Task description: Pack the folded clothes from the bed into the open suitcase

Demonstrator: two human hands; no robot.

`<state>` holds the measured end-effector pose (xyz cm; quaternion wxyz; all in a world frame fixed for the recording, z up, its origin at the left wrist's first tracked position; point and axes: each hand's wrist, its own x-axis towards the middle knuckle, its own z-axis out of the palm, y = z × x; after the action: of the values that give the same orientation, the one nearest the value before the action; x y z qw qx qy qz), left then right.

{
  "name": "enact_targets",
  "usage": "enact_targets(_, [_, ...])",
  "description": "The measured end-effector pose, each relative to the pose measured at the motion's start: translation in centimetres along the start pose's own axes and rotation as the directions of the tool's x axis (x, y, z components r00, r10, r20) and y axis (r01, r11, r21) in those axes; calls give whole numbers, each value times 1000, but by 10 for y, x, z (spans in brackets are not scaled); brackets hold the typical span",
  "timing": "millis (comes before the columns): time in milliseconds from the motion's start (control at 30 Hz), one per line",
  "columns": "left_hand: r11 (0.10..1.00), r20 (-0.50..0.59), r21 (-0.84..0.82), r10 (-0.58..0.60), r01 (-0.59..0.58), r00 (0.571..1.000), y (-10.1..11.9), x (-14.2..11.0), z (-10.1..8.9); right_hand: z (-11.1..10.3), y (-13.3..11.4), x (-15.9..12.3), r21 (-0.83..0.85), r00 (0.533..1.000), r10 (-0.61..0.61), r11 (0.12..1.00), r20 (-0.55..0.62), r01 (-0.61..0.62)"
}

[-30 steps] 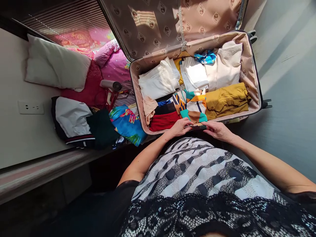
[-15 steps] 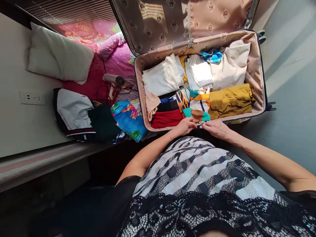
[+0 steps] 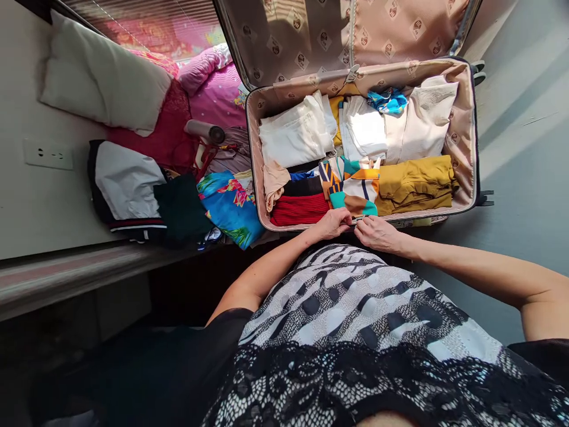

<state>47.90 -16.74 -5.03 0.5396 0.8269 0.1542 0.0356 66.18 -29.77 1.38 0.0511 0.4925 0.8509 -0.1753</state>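
An open suitcase point(image 3: 284, 226) with a pink patterned lining lies in front of me, packed with folded clothes. My left hand point(image 3: 334, 224) is at its front rim, fingers pinched together. Just to the right, my right hand point(image 3: 377, 233) is also closed at the rim, its fingertips almost meeting the left ones. A small pale piece shows between the fingertips, too small to name. Right behind my hands lies a multicoloured patterned garment point(image 3: 351, 187). Red ribbed clothing point(image 3: 299, 210) is to its left and mustard folded trousers point(image 3: 413, 187) to its right.
White folded clothes point(image 3: 296, 133) and a blue patterned cloth point(image 3: 387, 101) fill the suitcase's back half. The raised lid point(image 3: 311, 35) stands behind. To the left are a pillow point(image 3: 104, 74), a grey bottle point(image 3: 205, 130), a blue floral garment point(image 3: 231, 204) and a white-and-black garment point(image 3: 128, 184).
My right hand has moved slightly left, closer to my left hand, and its fingers have curled in more. The whole view has shifted a little. The clothes lie as before.
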Motion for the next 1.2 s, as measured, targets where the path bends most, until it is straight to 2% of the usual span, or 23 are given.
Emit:
enact_targets(167, [1000,-33,-12,12,-12,999,7,-3,-7,4,22,-14,110,1000,10,994,-4,-9])
enact_targets(333, [998,-154,-56,-7,-2,988,15,-19,-27,-9,39,-22,131,993,116,984,22,-118])
enact_targets(467, [999,-286,-42,-28,17,958,20,-49,-52,-25,51,-29,183,966,257,951,-21,-249])
enact_targets(567, [998,-436,-30,-59,51,898,21,-82,-73,-34,59,-28,221,934,336,927,-122,-304])
enact_targets(633, [991,-567,-24,-120,129,815,15,-108,-86,-38,62,-20,278,919,342,918,-195,-283])
enact_targets(700, [966,-690,-56,-220,252,689,2,-136,-100,-43,60,-4,337,914,323,913,-246,-232])
enact_targets(800, [892,-818,-201,-381,405,432,-26,-182,-117,-53,46,31,388,924,258,911,-280,-137])
enact_targets(867, [812,-832,-339,-494,475,253,-47,-211,-125,-61,31,58,394,935,213,915,-285,-89])
enact_targets(933, [716,-795,-465,-597,521,111,-67,-234,-130,-70,15,86,381,938,183,923,-296,-60])
enact_targets(1033, [604,-727,-584,-687,542,-17,-94,-252,-133,-81,-9,127,355,942,124,935,-313,-5])
enact_targets(1133, [524,-676,-663,-726,535,-127,-116,-255,-134,-88,-34,165,365,947,78,930,-310,43])
enact_targets(1200, [465,-634,-720,-743,515,-216,-128,-253,-135,-90,-50,189,375,952,50,924,-301,70])
